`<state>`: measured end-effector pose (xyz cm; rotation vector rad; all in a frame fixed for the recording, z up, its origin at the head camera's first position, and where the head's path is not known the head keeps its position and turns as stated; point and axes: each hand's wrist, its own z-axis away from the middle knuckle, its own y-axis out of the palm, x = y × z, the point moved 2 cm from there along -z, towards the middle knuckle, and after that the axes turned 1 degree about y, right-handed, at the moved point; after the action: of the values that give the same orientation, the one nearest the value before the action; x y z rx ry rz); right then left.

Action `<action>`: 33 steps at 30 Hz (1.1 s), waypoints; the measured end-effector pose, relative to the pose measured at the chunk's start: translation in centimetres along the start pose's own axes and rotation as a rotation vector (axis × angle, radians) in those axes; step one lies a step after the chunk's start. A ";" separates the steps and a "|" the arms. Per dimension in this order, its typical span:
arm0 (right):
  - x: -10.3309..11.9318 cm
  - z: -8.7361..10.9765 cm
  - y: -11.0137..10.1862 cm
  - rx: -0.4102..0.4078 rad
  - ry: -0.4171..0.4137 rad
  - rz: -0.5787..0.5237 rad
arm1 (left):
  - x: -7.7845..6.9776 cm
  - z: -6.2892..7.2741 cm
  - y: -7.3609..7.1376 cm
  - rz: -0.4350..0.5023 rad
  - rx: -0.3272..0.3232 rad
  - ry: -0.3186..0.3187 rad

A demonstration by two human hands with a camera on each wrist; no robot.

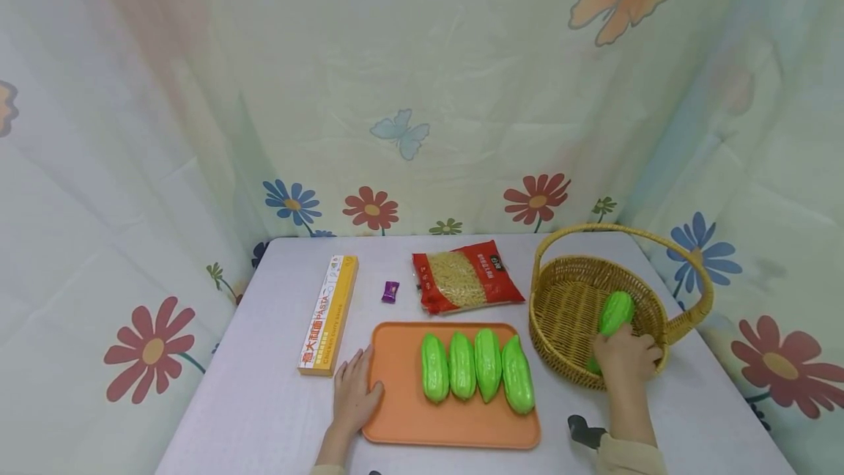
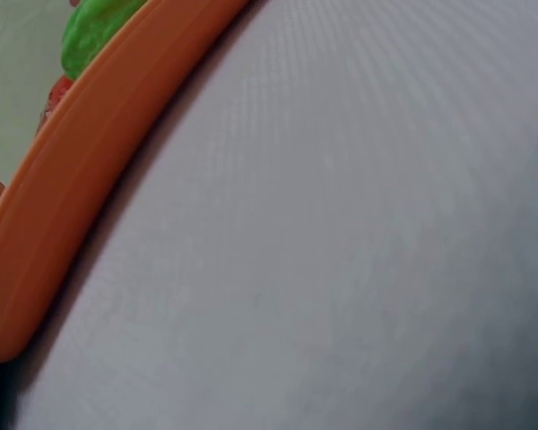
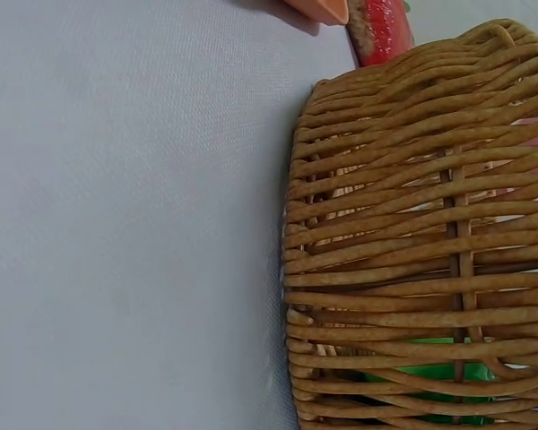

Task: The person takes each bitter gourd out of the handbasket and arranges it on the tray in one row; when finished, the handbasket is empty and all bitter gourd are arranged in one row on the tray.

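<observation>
On the orange tray (image 1: 461, 431) lie several green bitter melons (image 1: 434, 368), side by side. My left hand (image 1: 354, 396) rests at the tray's left rim, its fingers fairly straight and its thumb over the edge. Inside the wicker basket (image 1: 560, 314) on the right, my right hand (image 1: 626, 358) grips a green bitter melon (image 1: 617, 310), covering its middle. Through the basket's weave, the right wrist view shows some green (image 3: 439, 372); that hand itself is hidden there. The left wrist view shows the tray's side wall (image 2: 90, 170) but little of the left hand.
A yellow and white pasta box (image 1: 328, 316) lies left of the tray. Behind the tray are a small purple packet (image 1: 390, 292) and a red bag of pasta (image 1: 464, 277). The basket's tall handle (image 1: 613, 227) arches over it. Flowered curtains surround the table.
</observation>
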<state>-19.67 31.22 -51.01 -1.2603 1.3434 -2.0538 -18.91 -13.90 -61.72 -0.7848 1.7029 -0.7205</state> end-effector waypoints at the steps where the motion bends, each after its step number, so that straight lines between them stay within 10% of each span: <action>1: 0.0 0.0 0.0 0.000 0.001 -0.007 | 0.0 0.0 0.0 -0.002 0.005 -0.003; 33: -0.1 -0.4 1.7 0.051 -0.058 -0.062 | 0.4 0.0 0.3 -0.017 -0.006 0.015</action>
<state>-20.23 30.76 -52.57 -1.3447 1.2338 -2.0631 -19.07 -14.03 -62.20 -0.8011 1.7144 -0.7347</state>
